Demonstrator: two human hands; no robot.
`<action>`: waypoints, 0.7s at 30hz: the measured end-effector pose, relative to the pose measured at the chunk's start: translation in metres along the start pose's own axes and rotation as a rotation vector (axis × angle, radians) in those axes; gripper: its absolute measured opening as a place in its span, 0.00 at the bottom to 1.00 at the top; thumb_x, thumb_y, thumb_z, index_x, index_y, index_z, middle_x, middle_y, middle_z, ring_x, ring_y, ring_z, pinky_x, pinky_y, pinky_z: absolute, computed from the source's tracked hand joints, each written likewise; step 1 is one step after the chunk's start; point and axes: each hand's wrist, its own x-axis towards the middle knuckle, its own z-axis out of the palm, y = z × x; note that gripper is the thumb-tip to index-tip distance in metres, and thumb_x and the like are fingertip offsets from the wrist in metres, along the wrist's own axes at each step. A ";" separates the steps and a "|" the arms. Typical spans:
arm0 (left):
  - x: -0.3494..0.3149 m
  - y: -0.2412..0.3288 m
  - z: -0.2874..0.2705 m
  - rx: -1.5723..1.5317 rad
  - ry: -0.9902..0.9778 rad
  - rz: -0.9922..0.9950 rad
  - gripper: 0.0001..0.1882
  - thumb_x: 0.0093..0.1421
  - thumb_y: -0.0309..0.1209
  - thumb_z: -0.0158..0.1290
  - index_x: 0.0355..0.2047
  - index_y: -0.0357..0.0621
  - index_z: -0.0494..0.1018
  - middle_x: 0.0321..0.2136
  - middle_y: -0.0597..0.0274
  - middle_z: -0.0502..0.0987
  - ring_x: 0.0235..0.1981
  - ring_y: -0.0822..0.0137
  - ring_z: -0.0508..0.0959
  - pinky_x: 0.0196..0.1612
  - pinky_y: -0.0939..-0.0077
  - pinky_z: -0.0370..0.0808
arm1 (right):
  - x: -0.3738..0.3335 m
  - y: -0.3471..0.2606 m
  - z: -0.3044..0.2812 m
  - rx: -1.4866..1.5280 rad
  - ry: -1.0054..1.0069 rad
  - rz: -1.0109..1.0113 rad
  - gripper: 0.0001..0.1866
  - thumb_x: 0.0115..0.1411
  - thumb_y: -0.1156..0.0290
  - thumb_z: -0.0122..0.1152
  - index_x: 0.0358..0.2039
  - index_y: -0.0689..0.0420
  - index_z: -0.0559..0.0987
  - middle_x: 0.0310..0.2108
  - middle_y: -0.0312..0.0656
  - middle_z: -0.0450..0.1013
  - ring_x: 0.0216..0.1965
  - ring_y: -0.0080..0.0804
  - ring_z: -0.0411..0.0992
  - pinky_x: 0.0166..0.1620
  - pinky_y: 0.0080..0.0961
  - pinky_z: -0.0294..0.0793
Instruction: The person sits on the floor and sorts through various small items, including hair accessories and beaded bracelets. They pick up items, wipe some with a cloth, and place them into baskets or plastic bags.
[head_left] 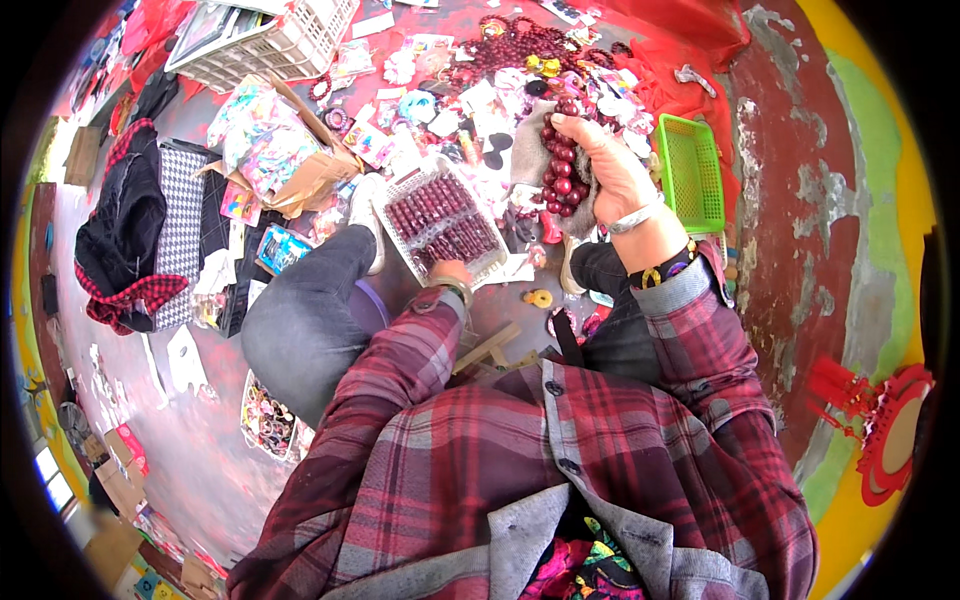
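Note:
My right hand point(618, 180) is raised and closed on a string of dark red beads point(562, 172), with the thumb on top. A grey cloth point(530, 140) lies behind the beads, partly under that hand; whether the fingers hold it too is hidden. A white plastic basket point(385, 212) stands before me, with rows of dark red bead bracelets point(440, 215) packed inside. At its near rim is my left hand point(452, 270), touching or just over the lowest bracelets. Its fingers are too small and covered to read.
Far off lies a pile of red bead strings point(520, 45). A green basket point(690, 170) is at the right, a cardboard box point(310, 170) of colourful packets at the left. A white crate point(270, 50) stands far left, a black checked garment point(120, 230) nearer. Small accessories litter the floor.

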 end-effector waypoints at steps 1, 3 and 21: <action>0.006 -0.009 0.035 -0.108 0.110 0.031 0.17 0.51 0.41 0.50 0.32 0.38 0.74 0.28 0.51 0.76 0.32 0.51 0.76 0.36 0.64 0.72 | 0.003 0.003 0.007 -0.015 -0.022 0.007 0.08 0.50 0.70 0.60 0.30 0.58 0.75 0.27 0.35 0.73 0.28 0.23 0.71 0.33 0.19 0.71; 0.009 -0.010 0.059 -0.238 0.215 0.035 0.21 0.51 0.46 0.50 0.30 0.36 0.74 0.29 0.48 0.75 0.33 0.50 0.75 0.37 0.63 0.71 | 0.008 0.002 0.007 -0.023 -0.027 0.032 0.07 0.49 0.70 0.61 0.28 0.57 0.75 0.26 0.33 0.72 0.28 0.21 0.70 0.33 0.18 0.69; 0.011 -0.023 0.029 -0.192 0.089 -0.322 0.22 0.56 0.46 0.44 0.31 0.36 0.73 0.30 0.53 0.74 0.33 0.57 0.74 0.39 0.67 0.71 | 0.010 -0.002 0.002 -0.169 -0.094 0.062 0.10 0.52 0.68 0.59 0.33 0.58 0.76 0.30 0.33 0.73 0.33 0.22 0.70 0.40 0.20 0.69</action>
